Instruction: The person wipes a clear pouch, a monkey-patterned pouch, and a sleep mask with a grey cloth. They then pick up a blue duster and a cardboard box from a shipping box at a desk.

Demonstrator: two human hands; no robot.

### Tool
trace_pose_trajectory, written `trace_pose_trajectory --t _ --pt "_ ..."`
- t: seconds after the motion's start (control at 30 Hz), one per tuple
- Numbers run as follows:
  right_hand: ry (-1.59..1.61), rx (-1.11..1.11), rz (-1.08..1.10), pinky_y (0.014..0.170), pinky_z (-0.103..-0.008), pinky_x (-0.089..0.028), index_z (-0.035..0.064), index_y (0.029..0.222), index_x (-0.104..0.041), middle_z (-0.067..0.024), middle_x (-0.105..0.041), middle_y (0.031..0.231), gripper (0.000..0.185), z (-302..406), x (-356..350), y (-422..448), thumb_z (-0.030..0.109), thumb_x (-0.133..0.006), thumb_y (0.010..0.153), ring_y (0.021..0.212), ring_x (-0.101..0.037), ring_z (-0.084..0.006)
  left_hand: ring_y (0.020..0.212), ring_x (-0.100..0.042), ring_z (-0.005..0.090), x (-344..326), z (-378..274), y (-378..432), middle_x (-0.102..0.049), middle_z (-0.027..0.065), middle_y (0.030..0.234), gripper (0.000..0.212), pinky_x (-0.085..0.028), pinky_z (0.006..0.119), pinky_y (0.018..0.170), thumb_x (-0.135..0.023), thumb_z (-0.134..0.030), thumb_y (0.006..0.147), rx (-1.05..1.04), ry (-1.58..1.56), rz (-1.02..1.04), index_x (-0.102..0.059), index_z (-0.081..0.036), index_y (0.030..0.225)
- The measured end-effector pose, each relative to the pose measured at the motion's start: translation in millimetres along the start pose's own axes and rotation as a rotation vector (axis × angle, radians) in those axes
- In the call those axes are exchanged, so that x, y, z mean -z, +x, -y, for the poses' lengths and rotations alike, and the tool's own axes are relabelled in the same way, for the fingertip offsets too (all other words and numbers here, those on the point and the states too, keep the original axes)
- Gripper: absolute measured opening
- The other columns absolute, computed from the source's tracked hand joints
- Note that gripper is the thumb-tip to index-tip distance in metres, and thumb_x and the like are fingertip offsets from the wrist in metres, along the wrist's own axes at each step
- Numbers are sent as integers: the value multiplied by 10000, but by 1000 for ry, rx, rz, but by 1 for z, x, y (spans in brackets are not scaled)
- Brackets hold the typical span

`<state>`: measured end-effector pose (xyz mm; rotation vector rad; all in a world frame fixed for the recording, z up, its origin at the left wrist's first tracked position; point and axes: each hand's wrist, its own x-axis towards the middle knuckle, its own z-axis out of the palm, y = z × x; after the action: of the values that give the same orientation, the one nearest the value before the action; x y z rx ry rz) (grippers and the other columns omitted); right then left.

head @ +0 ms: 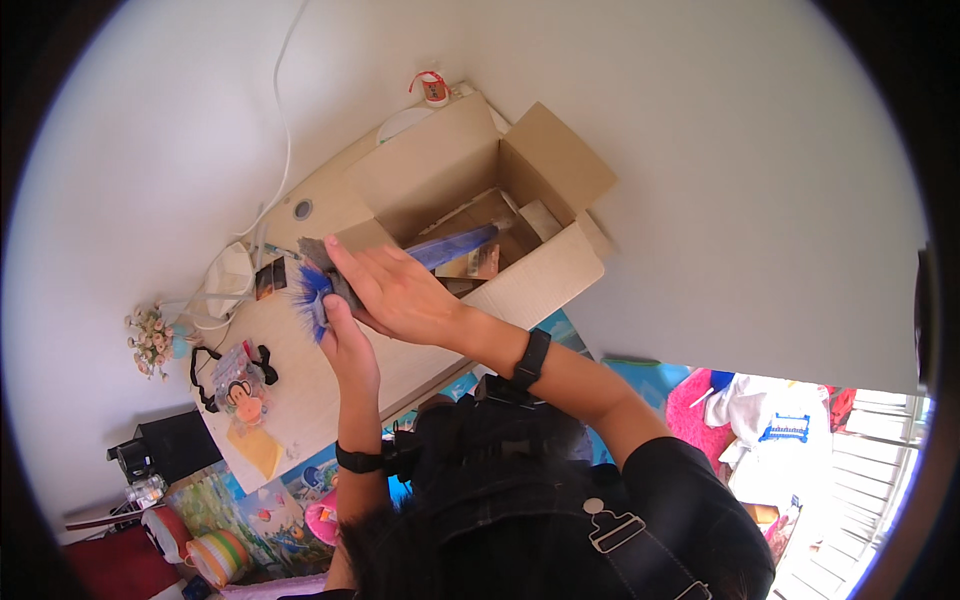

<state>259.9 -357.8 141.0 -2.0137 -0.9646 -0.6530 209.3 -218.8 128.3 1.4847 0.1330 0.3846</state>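
A bristly blue tuft (311, 294) with a grey fuzzy piece (315, 253) lies between my two hands, above the pale desk. My left hand (354, 349) holds it from below, thumb against the blue part. My right hand (401, 292) lies flat over the grey part, fingers extended and pressing on it; its palm side is hidden. Behind my right hand stands an opened cardboard box (540, 281) with its flaps out. Inside are a long blue translucent plastic piece (457, 244) and a small printed box (484, 262).
On the desk (300, 375) lie a clear pouch with a monkey picture (244, 397), a yellow paper (256, 450) and a white cable (285, 142). Artificial flowers (150, 337) stand at its left end, a small jar (433, 88) at the back corner. Walls border the desk.
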Motion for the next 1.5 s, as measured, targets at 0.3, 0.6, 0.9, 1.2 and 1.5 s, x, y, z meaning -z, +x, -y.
trace_pose_trajectory --t 0.3,0.6,0.9,1.2,1.5 --pt "12 -64 -23 1033 -534 -539 -91 1698 -380 -238 -709 1232 999 -13 3 -16 102 -892 863 1094 -670 -442 1610 -503 291 -16 -33 1 -540 206 1714 559 -347 458 1363 -407 -315 1278 -150 22 27 -477 88 1659" --pt "-159 -32 7 1185 -535 -473 -30 1571 -529 -172 -706 1172 780 -29 16 -23 75 -845 865 1121 -693 -351 1627 -487 357 -15 -52 -3 -595 260 1658 620 -326 526 1377 -497 -341 1242 -208 -217 126 -412 51 1714" --pt "-56 133 -97 1009 -468 -507 46 1399 -654 -114 -704 1097 614 19 17 3 59 -849 817 1040 -689 -318 1691 -389 344 -8 -19 -10 -467 207 1782 796 -298 496 1379 -717 -517 1113 -233 -216 213 -451 -62 1709" --pt "-6 118 -116 1011 -497 -530 39 1326 -677 -86 -718 1037 620 16 17 -12 92 -894 748 977 -710 -318 1661 -420 372 -8 -51 -15 -523 203 1737 527 -270 552 1388 -320 -400 1274 -438 45 40 -687 -45 1146" --pt "-176 151 -41 1119 -528 -544 82 1335 -684 -70 -757 1135 787 -31 38 -25 128 -987 610 1050 -746 -304 1190 -629 356 13 -91 -23 -617 87 1007 504 -337 636 1322 -339 -421 1280 -441 -362 19 -456 -128 887"
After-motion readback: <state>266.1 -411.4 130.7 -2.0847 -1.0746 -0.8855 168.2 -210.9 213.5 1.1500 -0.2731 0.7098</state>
